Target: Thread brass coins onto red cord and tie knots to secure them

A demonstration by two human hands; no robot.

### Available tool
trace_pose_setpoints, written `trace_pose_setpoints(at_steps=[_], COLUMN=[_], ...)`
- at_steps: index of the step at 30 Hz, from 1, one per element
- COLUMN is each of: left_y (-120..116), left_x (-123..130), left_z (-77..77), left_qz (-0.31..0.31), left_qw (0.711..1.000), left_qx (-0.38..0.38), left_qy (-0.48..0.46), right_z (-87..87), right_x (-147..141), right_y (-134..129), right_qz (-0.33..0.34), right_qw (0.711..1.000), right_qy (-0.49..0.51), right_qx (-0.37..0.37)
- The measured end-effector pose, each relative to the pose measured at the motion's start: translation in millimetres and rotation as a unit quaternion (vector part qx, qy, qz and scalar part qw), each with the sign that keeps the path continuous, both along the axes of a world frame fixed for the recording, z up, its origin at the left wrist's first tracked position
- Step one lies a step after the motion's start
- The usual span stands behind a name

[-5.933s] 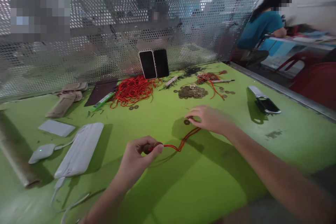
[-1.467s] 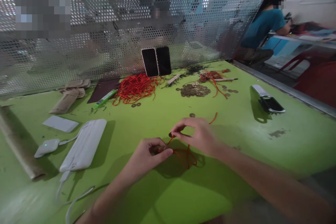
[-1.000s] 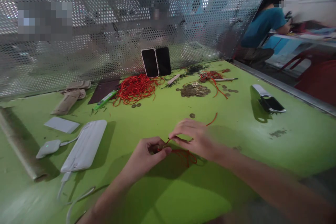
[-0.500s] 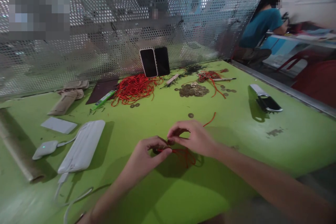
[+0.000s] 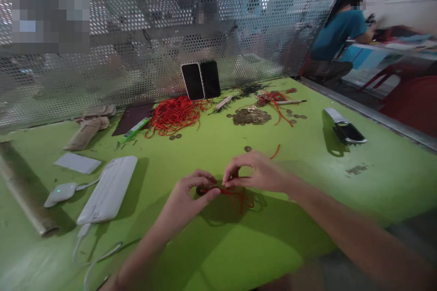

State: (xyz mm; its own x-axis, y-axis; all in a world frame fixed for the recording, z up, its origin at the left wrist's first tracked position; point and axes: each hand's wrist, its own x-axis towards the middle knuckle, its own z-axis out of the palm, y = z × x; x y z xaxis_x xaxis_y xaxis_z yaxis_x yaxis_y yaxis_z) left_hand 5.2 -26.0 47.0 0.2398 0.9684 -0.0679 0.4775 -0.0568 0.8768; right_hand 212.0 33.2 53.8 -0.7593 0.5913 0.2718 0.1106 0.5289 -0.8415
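Observation:
My left hand (image 5: 191,193) pinches a dark round coin (image 5: 200,190) that has red cord (image 5: 241,200) at it. Just to its right, my right hand (image 5: 251,172) has thumb and fingertips pressed together on the red cord, close to the coin. Loops of the cord hang below my right fingers, and a loose red end shows beyond that hand. The contact between fingertips and cord is partly hidden. One single coin (image 5: 248,149) lies on the table just beyond my right hand.
On the green table (image 5: 164,254) lie a heap of coins (image 5: 251,116), a tangle of red cord (image 5: 175,116), a white power bank (image 5: 108,189) with cables, and a black-and-silver strapped object (image 5: 348,132). Two phones (image 5: 194,82) lean against the perforated metal screen (image 5: 136,54). A person (image 5: 339,32) sits at right.
My right hand has shifted slightly right, its fingertips now a little apart from the left hand's. The left hand stays nearly in place with the coin.

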Motion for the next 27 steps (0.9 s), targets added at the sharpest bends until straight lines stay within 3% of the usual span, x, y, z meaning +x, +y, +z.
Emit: trace_pose_setpoints(at_steps=[13, 19, 27], left_y=[-2.4, -1.9, -1.3], left_x=[0.5, 3.8, 4.7], left_z=[7.4, -1.2, -1.7], left_qz=[-0.019, -0.034, -0.015], left_qw=[1.000, 0.997, 0.997], left_qx=[-0.004, -0.060, -0.066], left_qy=[-0.010, -0.040, -0.042], right_z=[-3.6, -2.7, -6.0], right_x=[-0.5, -2.6, -7.7], right_y=[-0.6, -3.4, -6.1], right_qz=[0.013, 0.011, 0.000], right_qw=[0.999, 1.000, 0.997], right_qy=[-0.023, -0.003, 0.032], right_qx=[0.028, -0.022, -0.074])
